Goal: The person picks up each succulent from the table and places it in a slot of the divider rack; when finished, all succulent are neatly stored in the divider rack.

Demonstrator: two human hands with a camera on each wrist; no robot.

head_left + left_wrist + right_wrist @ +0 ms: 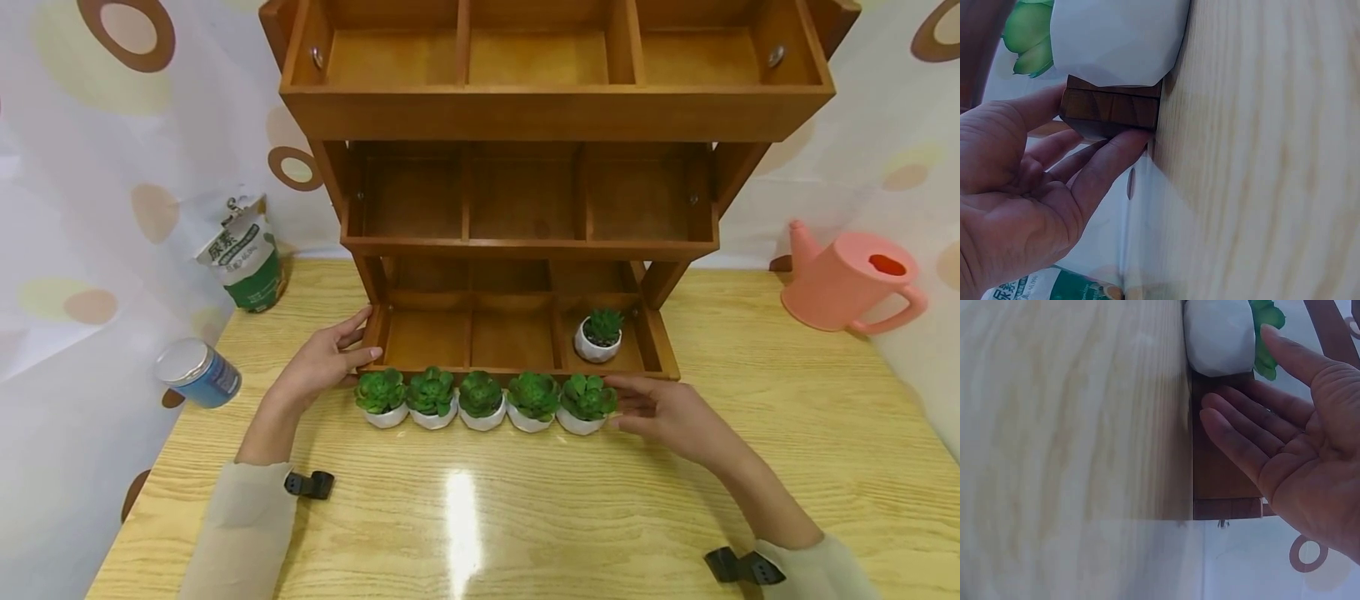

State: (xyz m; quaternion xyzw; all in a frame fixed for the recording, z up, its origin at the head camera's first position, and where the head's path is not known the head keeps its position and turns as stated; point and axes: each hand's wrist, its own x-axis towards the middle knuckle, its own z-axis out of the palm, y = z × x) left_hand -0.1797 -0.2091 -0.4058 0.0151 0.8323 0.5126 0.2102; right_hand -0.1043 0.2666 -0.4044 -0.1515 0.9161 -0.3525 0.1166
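A: Any writing you can read?
B: Two large characters, 尿素, on the green-and-white bag [251,262] at the tabletop's [375,517] far left corner. Its smaller lines blur. The blue can [206,377] by the left edge has print too tiny to make out.
A: What's cut off?
B: The wooden shelf [555,117], near the far edge, runs past the top of the head view.
A: And the plants?
B: Five potted succulents [482,393] stand in a row along the shelf's front. A spikier plant [603,327] sits in the lowest tier's right compartment.
A: The hands?
B: The left hand [322,357] grips the lowest tier's front left corner, thumb parted from the fingers; some fingertips are hidden behind wood. The right hand [678,417] reaches inward beside the rightmost pot, fingers loosely extended, thumb apart. Whether it touches that pot, I can't tell.
A: Toward the far right corner?
B: A pink watering can [851,283], spout leftward.
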